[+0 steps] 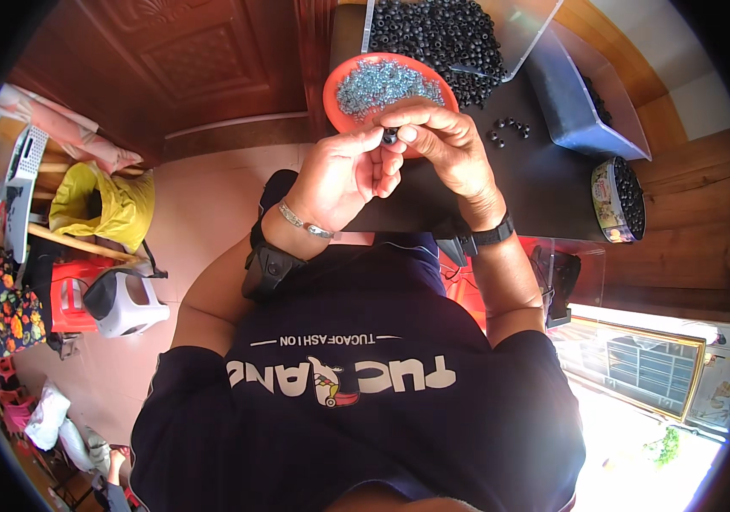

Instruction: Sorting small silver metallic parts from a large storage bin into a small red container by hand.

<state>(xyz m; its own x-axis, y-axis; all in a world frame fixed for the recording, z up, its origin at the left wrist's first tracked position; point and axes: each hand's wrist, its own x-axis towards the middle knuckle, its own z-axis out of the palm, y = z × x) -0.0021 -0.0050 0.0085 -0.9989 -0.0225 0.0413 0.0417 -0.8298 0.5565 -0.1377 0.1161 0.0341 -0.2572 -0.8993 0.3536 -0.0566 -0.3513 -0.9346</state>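
Note:
My left hand (343, 175) is raised in front of me, palm partly up. Its thumb and forefinger pinch a small round black part (390, 136) with a glossy surface. From the other side my right hand (454, 154) closes its thumb and fingertips on the same part, so its details are mostly covered. Just beyond the hands lies a round orange dish (331, 98) of small, shiny silvery pieces (382, 85), too small to name. Several loose black parts (510, 130) rest on the dark table (544, 192) right of my right hand.
A clear bin (535, 43) at the far side holds a heap of black parts (442, 38). To the right are a blue-grey bin (570, 102) and a round tin (610, 205) of black parts. A yellow bag (117, 209) and plastic stools (130, 303) stand left.

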